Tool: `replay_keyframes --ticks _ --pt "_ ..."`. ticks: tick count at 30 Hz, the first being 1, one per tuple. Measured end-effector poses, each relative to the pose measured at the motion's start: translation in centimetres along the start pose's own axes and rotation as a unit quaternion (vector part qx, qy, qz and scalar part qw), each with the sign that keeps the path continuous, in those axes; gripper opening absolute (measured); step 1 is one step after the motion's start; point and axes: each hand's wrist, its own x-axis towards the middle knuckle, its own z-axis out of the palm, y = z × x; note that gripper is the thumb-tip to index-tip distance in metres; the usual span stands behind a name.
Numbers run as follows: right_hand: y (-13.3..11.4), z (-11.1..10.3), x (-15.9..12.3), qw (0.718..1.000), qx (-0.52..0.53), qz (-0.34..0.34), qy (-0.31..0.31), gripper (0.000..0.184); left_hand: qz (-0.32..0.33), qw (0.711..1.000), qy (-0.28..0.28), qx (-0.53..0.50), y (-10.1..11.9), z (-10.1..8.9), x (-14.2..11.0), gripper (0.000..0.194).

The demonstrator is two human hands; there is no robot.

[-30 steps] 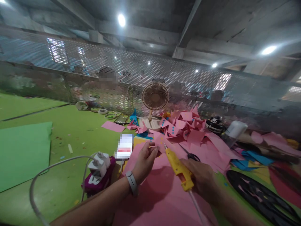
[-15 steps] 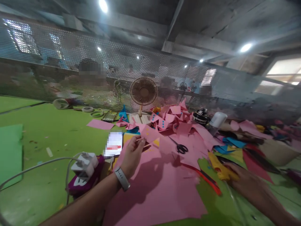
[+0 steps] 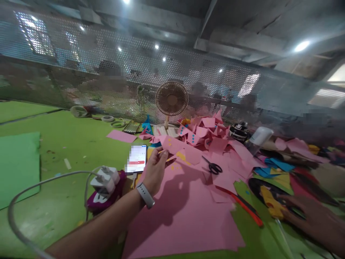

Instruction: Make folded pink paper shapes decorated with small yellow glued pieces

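Observation:
My left hand [image 3: 156, 169], a grey band on its wrist, is closed in a pinch. Between its fingertips is a small piece of pink paper [image 3: 171, 157], held above the large pink sheet [image 3: 185, 223]. Off to the right, my right hand [image 3: 309, 217] has its fingers on a yellow glue gun [image 3: 271, 205]. The glue gun's front end is over a dark round dish [image 3: 254, 185]. Black-handled scissors [image 3: 214, 168] lie on pink paper between the hands. A red-and-black cutter [image 3: 249, 210] rests closer to my right hand.
Folded pink paper pieces [image 3: 202, 129] are heaped before a small fan [image 3: 171, 99]. A lit phone [image 3: 137, 158] and a purple power strip [image 3: 94, 201] with white plugs [image 3: 105, 180] are at left, a grey cable looping by them. A white-capped bottle [image 3: 260, 138] leans at right.
My right hand has moved right with the glue gun, to the dark dish. My left hand keeps its pinch on the pink paper. The whole view has shifted slightly.

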Motion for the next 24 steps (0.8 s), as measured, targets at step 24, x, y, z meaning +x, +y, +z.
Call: replay_keyframes --ticks 24 --pt "-26.3 7.3 11.8 0.969 0.049 -0.202 -0.132 0.052 -0.028 0.999 0.024 -0.016 -0.5 -0.3 0.1 0.014"
